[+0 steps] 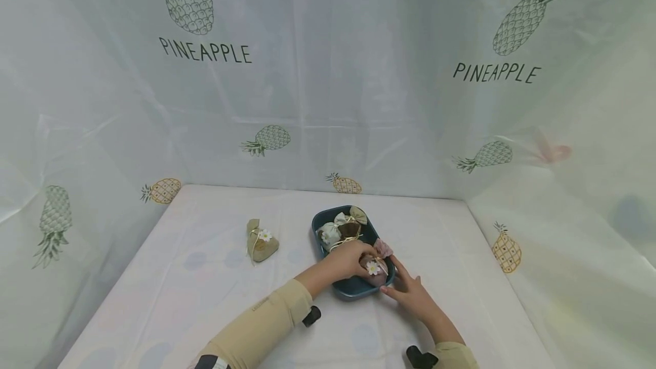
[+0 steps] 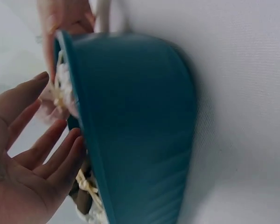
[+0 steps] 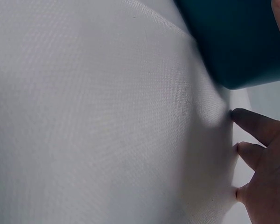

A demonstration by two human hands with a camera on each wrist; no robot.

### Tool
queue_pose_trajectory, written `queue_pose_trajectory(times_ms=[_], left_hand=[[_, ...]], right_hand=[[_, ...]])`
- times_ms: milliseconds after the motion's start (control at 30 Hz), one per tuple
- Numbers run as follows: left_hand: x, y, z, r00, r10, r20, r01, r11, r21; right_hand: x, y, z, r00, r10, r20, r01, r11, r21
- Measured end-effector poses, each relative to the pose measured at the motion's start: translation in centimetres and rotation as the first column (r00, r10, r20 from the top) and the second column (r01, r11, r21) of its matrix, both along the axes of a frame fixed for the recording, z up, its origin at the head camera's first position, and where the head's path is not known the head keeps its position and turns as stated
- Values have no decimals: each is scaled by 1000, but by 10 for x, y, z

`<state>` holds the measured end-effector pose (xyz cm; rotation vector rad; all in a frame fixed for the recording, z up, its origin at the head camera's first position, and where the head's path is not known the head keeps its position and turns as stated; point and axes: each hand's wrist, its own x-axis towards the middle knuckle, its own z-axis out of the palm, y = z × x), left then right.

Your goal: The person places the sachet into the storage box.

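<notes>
A pink drawstring sachet [image 1: 376, 271] with a white daisy lies at the near right end of a dark blue tray [image 1: 351, 289]. My left hand [image 1: 351, 259] reaches over the tray, its fingers and thumb spread beside the sachet. In the left wrist view, the thumb stands apart from the fingers of the left hand [image 2: 32, 154]. My right hand [image 1: 412, 296] is at the tray's right rim, index finger near the sachet's gathered top and thumb by the tray corner. Several fingertips of the right hand [image 3: 266, 158] meet the cloth in the right wrist view.
White, brown and tan sachets [image 1: 349, 229] fill the far part of the tray. An olive heart-shaped sachet [image 1: 263, 246] with a daisy lies on the white tablecloth [image 1: 215, 300] to the left. A pineapple-print curtain [image 1: 328, 84] rises behind the table.
</notes>
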<state>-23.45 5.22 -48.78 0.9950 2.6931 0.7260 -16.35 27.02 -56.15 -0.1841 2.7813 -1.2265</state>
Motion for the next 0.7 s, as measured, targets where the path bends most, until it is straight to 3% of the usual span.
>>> queue_pose_trajectory(times_ms=[200,400,700], left_hand=[[5,-19,7,997,63,46,-67,994,91],[8,-41,9,995,89,47,-95,986,137],[7,-82,16,982,179,63,-188,967,174]], right_hand=[[0,-2,-1,1000,-4,3,4,1000,6],[-2,-2,-1,1000,-10,19,9,1000,10],[0,-2,-1,1000,-9,0,9,1000,24]])
